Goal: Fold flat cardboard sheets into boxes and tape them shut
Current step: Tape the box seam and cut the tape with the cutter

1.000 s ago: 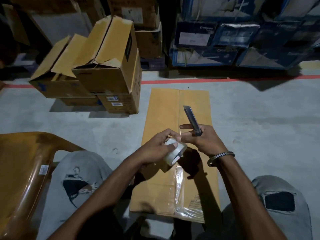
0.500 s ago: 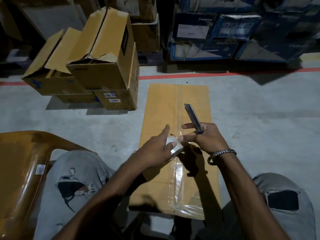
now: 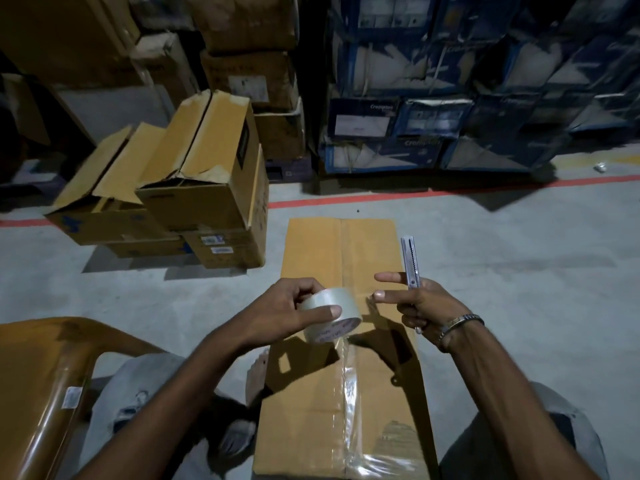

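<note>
A long brown cardboard box [image 3: 311,251] lies on the floor between my knees, with clear tape running up its centre seam from the near end. My left hand [image 3: 284,310] grips a roll of clear tape [image 3: 330,320] above the box, thumb across the roll's side. A strip of tape runs from the roll down to the seam. My right hand [image 3: 419,306] holds a silver utility knife [image 3: 410,263] upright in its curled lower fingers. Its forefinger and thumb point left toward the roll without touching it.
Several open brown cartons [image 3: 194,188] are stacked on the floor at the left. Blue printed boxes [image 3: 450,116] fill the back behind a red floor line [image 3: 381,197]. An orange plastic chair [image 3: 38,379] stands at my left knee. Bare concrete floor [image 3: 519,289] lies to the right.
My hands have drawn apart: the right hand with the knife has let go of the tape end and moved right, and the roll has turned in my left hand. The view has tilted up.
</note>
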{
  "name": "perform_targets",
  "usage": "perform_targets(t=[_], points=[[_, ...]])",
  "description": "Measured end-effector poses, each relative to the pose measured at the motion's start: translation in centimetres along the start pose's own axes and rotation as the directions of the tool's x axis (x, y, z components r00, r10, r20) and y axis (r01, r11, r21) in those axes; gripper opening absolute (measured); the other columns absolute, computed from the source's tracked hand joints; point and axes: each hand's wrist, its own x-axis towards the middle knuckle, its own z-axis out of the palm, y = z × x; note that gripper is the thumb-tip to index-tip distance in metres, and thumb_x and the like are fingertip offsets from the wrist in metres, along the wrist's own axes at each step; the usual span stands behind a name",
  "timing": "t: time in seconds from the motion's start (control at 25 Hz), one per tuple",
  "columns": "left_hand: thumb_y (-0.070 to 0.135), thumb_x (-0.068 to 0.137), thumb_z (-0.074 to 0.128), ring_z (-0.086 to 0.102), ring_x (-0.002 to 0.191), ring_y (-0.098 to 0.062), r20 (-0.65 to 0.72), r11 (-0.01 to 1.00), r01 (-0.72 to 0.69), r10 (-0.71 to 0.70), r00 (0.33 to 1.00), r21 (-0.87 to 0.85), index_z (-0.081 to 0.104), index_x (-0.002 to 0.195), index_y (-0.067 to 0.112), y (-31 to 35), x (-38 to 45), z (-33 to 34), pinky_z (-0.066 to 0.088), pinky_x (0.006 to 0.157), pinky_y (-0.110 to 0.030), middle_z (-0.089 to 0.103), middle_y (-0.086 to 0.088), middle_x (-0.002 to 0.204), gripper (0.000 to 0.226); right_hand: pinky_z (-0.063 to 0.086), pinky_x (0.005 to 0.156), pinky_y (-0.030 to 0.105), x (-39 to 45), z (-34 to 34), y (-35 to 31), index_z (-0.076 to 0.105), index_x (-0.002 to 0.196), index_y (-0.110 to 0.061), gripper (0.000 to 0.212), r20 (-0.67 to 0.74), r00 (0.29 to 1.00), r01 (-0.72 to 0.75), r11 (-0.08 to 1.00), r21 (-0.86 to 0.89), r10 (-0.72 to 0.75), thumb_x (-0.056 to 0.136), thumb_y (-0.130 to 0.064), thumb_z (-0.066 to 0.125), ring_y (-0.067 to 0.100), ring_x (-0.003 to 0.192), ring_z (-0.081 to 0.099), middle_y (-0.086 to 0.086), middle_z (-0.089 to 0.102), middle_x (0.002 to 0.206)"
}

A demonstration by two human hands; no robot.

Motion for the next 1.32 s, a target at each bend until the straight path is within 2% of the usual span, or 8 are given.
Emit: perform_targets(t=[0.16, 0.24, 0.4, 0.6, 0.84, 1.0, 1.16, 1.32], points=[[0.043, 0.082, 0.085, 0.071, 0.087, -0.017, 0.054, 0.981, -0.108, 0.101, 0.993, 0.160, 0.071, 0.087, 0.022, 1.6, 3.1, -3.3, 0.057, 0.076, -0.040, 0.074, 0.001, 0.090, 0.026, 0.018, 0.043, 0.023, 1.8, 0.0, -2.1, 0.071, 0.124, -0.015, 0.052, 0.004, 0.999, 0.034, 0.999, 0.004, -0.034, 0.075, -0.009, 0.088, 0.009, 0.048, 0.019, 0.020, 0.076, 0.110], [0.042, 0.080, 0.087, 0.070, 0.084, -0.016, 0.058, 0.968, -0.149, 0.140, 0.988, 0.200, 0.071, 0.085, 0.020, 1.3, 5.2, -4.8, 0.055, 0.069, -0.037, 0.073, 0.001, 0.088, 0.027, 0.020, 0.042, 0.023, 3.3, -0.4, -3.2, 0.071, 0.123, -0.015, 0.052, -0.005, 0.998, 0.063, 0.998, 0.013, -0.063, 0.074, -0.010, 0.088, 0.009, 0.048, 0.020, 0.020, 0.076, 0.111], [0.052, 0.073, 0.087, 0.069, 0.072, -0.011, -0.131, 0.955, -0.089, 0.130, 0.983, 0.284, 0.072, 0.080, 0.019, -1.6, 9.8, -9.0, 0.054, 0.060, -0.032, 0.072, 0.001, 0.081, 0.037, 0.021, 0.042, 0.022, 7.8, -4.4, -5.3, 0.071, 0.122, -0.012, 0.056, -0.187, 0.978, 0.104, 0.992, 0.072, -0.089, 0.069, -0.009, 0.089, 0.009, 0.052, 0.022, 0.015, 0.076, 0.103], [0.048, 0.062, 0.093, 0.077, 0.083, -0.020, -0.279, 0.980, 0.067, -0.011, 0.960, 0.189, 0.077, 0.095, 0.014, -6.3, 15.9, -14.7, 0.066, 0.069, -0.040, 0.079, -0.002, 0.092, 0.050, 0.023, 0.041, 0.021, 13.8, -9.9, -6.1, 0.069, 0.123, -0.015, 0.054, -0.375, 0.918, 0.170, 0.982, 0.082, -0.128, 0.073, -0.007, 0.089, 0.009, 0.050, 0.025, 0.022, 0.073, 0.119], [0.045, 0.067, 0.092, 0.072, 0.070, -0.015, -0.420, 0.971, 0.105, -0.006, 0.908, 0.214, 0.071, 0.087, 0.019, -11.6, 22.9, -16.9, 0.051, 0.047, -0.015, 0.074, -0.001, 0.089, 0.039, 0.028, 0.044, 0.024, 22.1, -11.4, -6.0, 0.068, 0.123, -0.020, 0.062, -0.407, 0.905, 0.161, 0.986, 0.052, -0.126, 0.068, -0.014, 0.094, 0.009, 0.049, 0.029, 0.013, 0.072, 0.102], [0.048, 0.069, 0.089, 0.074, 0.073, -0.005, -0.384, 0.965, 0.128, -0.032, 0.923, 0.229, 0.076, 0.099, 0.017, -15.1, 26.5, -17.6, 0.057, 0.052, -0.019, 0.076, 0.001, 0.095, 0.045, 0.029, 0.044, 0.027, 25.9, -11.9, -5.2, 0.062, 0.126, -0.022, 0.065, -0.421, 0.898, 0.138, 0.990, -0.014, -0.131, 0.070, -0.017, 0.094, 0.009, 0.048, 0.030, 0.025, 0.072, 0.118], [0.054, 0.066, 0.089, 0.076, 0.084, -0.021, -0.374, 0.954, 0.178, -0.078, 0.924, 0.240, 0.077, 0.109, 0.015, -16.8, 28.9, -17.5, 0.066, 0.071, -0.044, 0.076, -0.004, 0.102, 0.059, 0.031, 0.040, 0.024, 26.8, -12.5, -5.1, 0.059, 0.132, -0.018, 0.063, -0.466, 0.873, 0.144, 0.989, -0.041, -0.147, 0.077, -0.012, 0.089, 0.008, 0.046, 0.030, 0.020, 0.077, 0.107], [0.064, 0.063, 0.086, 0.073, 0.088, -0.021, -0.384, 0.936, 0.196, -0.072, 0.921, 0.294, 0.077, 0.110, 0.016, -17.1, 29.7, -17.8, 0.065, 0.071, -0.042, 0.075, -0.004, 0.102, 0.068, 0.030, 0.040, 0.021, 27.2, -12.1, -4.6, 0.057, 0.131, -0.014, 0.061, -0.476, 0.873, 0.102, 0.994, -0.044, -0.111, 0.078, -0.009, 0.086, 0.007, 0.047, 0.030, 0.010, 0.080, 0.095]])
